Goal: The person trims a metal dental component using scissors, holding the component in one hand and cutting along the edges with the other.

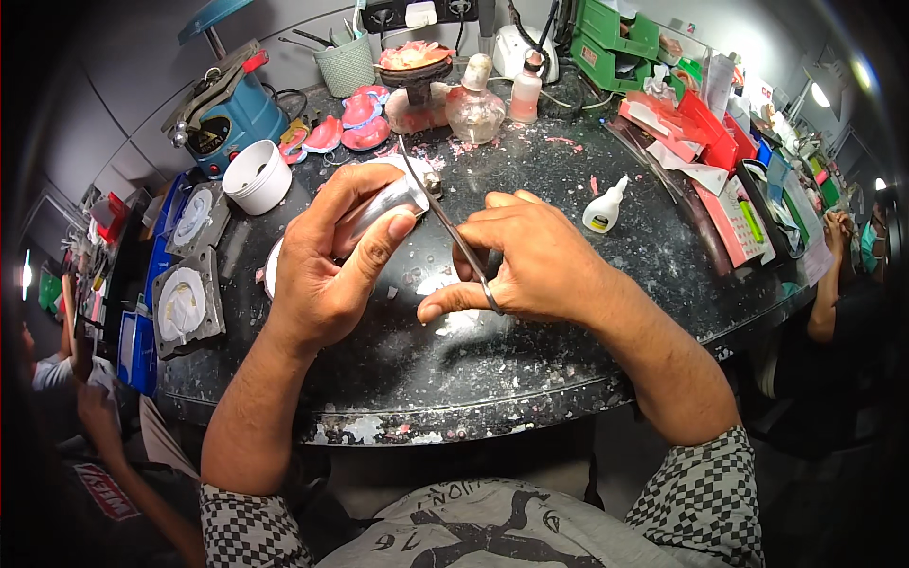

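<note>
My left hand [327, 256] is closed around a shiny, silvery curved sheet [386, 204], with its thumb pressed along the near side. Scissors [443, 216] of dark metal are in my right hand [530, 251], the thumb at a handle loop. Their long, thin blades slant up and to the left, beside the sheet's right edge. Whether they touch the sheet I cannot tell. Behind my left hand a white object [405, 167] is partly hidden.
At the left are a white tub [258, 180], a blue machine [227, 118] and plaster-filled metal flasks [185, 301]. Pink moulded pieces [364, 118] and a glass lamp [476, 112] stand behind. A white dropper bottle [604, 206] is at right; green bins [615, 57] are beyond. People sit either side.
</note>
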### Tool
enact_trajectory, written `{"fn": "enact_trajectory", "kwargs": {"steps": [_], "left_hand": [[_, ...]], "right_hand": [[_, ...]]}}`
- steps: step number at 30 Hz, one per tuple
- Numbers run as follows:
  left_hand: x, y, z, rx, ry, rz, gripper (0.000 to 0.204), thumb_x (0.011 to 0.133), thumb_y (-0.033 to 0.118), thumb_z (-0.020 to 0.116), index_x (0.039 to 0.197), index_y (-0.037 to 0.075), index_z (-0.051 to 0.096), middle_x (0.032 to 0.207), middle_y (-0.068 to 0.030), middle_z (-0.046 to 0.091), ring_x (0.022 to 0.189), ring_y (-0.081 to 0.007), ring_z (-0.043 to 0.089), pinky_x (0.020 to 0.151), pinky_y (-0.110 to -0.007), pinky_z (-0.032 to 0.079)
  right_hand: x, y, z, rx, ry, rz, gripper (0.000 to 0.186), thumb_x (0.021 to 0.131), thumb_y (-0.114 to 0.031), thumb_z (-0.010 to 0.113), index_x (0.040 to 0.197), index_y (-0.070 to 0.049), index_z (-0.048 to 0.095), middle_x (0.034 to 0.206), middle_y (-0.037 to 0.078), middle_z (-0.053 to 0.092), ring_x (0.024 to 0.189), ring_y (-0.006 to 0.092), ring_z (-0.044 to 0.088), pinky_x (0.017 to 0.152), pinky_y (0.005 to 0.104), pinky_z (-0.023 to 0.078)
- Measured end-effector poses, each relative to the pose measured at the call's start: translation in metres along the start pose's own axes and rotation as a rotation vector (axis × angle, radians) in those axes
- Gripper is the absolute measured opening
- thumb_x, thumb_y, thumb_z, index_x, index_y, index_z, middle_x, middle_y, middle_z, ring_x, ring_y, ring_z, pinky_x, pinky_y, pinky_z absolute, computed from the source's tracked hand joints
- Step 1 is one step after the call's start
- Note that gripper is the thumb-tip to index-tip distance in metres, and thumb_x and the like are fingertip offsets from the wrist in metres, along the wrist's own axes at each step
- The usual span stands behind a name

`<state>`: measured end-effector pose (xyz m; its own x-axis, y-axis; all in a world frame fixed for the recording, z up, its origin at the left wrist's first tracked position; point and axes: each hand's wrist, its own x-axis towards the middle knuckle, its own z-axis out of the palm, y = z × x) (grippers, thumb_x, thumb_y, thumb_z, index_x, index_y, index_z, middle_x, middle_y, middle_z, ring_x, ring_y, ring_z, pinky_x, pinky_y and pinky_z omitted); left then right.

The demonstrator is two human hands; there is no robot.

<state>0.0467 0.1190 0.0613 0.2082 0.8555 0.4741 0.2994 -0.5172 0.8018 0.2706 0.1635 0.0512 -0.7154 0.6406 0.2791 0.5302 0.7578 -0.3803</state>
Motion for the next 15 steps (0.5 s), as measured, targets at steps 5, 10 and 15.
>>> {"fn": "enact_trajectory", "kwargs": {"steps": [5,10,15], "left_hand": [[0.0004,0.0067,0.0006,-0.070,-0.025,-0.032,0.028,0.099,0.017,0.066,0.118,-0.002,0.060,0.111,-0.0065,0.061,0.103,-0.0110,0.059,0.093,-0.026,0.046],[0.0012,0.0006,0.0061,-0.123,-0.011,-0.051,0.033,0.100,0.029,0.064,0.120,0.003,0.061,0.084,0.0033,0.058,0.065,-0.0003,0.039,0.056,-0.018,0.027],[0.0015,-0.0003,0.0032,-0.061,-0.034,-0.035,0.031,0.099,0.025,0.065,0.119,0.001,0.060,0.090,0.0011,0.059,0.076,-0.0030,0.048,0.066,-0.018,0.036]], "right_hand": [[0.0000,0.0035,-0.0043,0.082,-0.036,0.049,0.078,0.069,-0.085,0.066,0.076,-0.007,0.072,0.074,0.011,0.065,0.088,0.0314,0.063,0.084,0.0420,0.049],[-0.0020,0.0012,-0.0027,0.170,-0.081,0.095,0.090,0.060,-0.090,0.068,0.090,-0.005,0.071,0.094,0.016,0.067,0.098,0.0343,0.063,0.092,0.0437,0.049],[-0.0036,-0.0009,-0.0039,0.000,-0.016,-0.004,0.079,0.063,-0.079,0.076,0.085,-0.004,0.064,0.084,0.008,0.061,0.087,0.0290,0.057,0.081,0.0410,0.048]]}}
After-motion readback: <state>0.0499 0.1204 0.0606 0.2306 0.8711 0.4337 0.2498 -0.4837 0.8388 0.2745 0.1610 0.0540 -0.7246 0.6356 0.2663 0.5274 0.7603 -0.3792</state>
